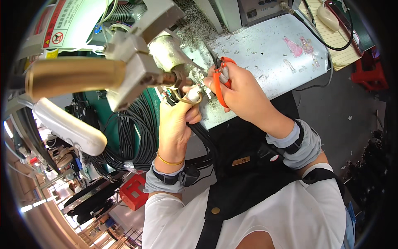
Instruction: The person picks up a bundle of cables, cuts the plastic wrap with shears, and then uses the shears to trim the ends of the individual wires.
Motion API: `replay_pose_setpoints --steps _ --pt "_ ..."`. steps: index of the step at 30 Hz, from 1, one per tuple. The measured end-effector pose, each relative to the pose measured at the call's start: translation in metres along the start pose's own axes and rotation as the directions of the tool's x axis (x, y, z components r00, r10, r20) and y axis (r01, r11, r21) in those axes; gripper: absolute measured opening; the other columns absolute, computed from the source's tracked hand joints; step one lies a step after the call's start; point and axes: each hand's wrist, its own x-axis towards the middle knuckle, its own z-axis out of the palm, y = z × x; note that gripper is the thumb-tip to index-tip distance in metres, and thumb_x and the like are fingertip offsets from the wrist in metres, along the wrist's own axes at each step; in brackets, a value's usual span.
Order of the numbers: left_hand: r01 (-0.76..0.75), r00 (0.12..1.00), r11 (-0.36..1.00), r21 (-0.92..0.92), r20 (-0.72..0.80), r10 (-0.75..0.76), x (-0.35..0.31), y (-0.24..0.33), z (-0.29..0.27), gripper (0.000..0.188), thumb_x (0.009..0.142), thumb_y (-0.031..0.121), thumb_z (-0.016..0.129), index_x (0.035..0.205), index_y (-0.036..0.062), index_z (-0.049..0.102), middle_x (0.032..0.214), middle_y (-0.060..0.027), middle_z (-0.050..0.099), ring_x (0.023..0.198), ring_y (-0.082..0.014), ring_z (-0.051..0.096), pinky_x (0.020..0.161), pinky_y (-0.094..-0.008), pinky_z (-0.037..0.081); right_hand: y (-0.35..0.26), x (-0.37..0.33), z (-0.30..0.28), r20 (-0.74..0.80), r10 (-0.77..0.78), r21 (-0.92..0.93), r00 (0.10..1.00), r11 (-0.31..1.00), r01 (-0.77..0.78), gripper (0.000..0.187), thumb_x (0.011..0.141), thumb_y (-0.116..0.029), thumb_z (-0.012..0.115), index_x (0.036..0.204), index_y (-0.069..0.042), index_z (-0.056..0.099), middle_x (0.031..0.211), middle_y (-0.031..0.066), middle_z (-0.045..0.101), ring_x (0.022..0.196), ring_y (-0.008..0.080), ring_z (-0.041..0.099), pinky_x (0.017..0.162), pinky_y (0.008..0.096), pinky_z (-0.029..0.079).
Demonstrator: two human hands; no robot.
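My right hand (244, 89) is closed around a pair of orange-handled cutters (218, 89), whose dark jaws point away from me over the metal work plate. Just left of it, my left hand (172, 120) pinches a black cable near its end, where thin coloured wires (168, 96) show beside the machine head. A white cover (193, 95) sits on the left thumb. Both hands are close together under the metal nozzle (176, 79) of the machine; the exact wire ends between the fingers are partly hidden.
A machine lever with a tan handle (76, 76) and a white lamp (70, 126) hang at the left. Coiled black cables (132, 133) lie on a green surface. Small metal clippings (195, 25) litter the plate (265, 54). A red stool (371, 74) stands at the right.
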Motion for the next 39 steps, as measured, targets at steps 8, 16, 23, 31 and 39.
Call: replay_pose_setpoints --steps 8,16,23,31,39 --pt "-0.109 0.975 0.994 0.032 -0.19 0.113 -0.041 -0.017 0.005 0.012 0.083 0.007 0.056 0.091 -0.0009 0.052 0.075 -0.0081 0.056 0.054 -0.0145 0.052 0.049 -0.0262 0.043 -0.004 -0.028 -0.012 -0.125 -0.272 -0.201 0.954 0.949 0.244 0.015 0.082 -0.012 0.06 0.084 0.001 0.054 0.056 -0.0024 0.044 0.046 0.0047 0.039 0.042 0.0222 0.033" --pt "-0.004 0.997 0.973 0.231 0.073 -0.013 -0.067 -0.036 0.002 0.013 0.082 0.006 0.057 0.091 -0.0032 0.054 0.069 -0.0084 0.057 0.056 -0.0161 0.055 0.055 -0.0265 0.046 -0.025 -0.052 -0.005 0.294 0.074 0.333 0.953 0.927 -0.175 0.012 0.079 -0.008 0.063 0.086 0.001 0.058 0.06 0.0006 0.053 0.046 0.0053 0.046 0.043 0.0206 0.036" --pt "0.101 0.981 0.978 0.183 0.145 -0.129 -0.073 -0.034 -0.003 0.015 0.081 0.004 0.058 0.094 -0.0032 0.055 0.072 -0.0082 0.058 0.056 -0.0148 0.055 0.056 -0.0265 0.045 -0.027 -0.052 -0.008 0.395 0.176 0.228 0.902 0.932 -0.282 0.014 0.078 -0.009 0.065 0.084 0.002 0.058 0.059 0.002 0.055 0.047 0.0058 0.047 0.043 0.0209 0.036" --pt "-0.083 0.996 0.981 0.178 0.033 0.078 -0.075 -0.036 0.007 0.019 0.082 0.003 0.054 0.1 -0.0025 0.049 0.074 -0.0103 0.057 0.052 -0.0145 0.05 0.046 -0.0251 0.04 0.009 -0.052 -0.003 0.051 -0.451 -0.222 0.891 0.865 0.45 0.017 0.071 -0.006 0.066 0.086 -0.003 0.06 0.065 0.0039 0.059 0.049 0.0084 0.051 0.041 0.0187 0.036" --pt "0.274 0.958 0.941 -0.199 0.145 -0.248 -0.078 -0.023 -0.004 0.026 0.077 -0.006 0.05 0.101 0.003 0.043 0.07 -0.0081 0.053 0.043 -0.0095 0.038 0.04 -0.0216 0.03 0.013 -0.052 -0.019 0.342 -0.792 -0.462 0.506 0.327 0.824 0.021 0.068 -0.012 0.066 0.089 -0.013 0.062 0.096 0.0064 0.064 0.055 0.0089 0.058 0.043 0.0181 0.038"
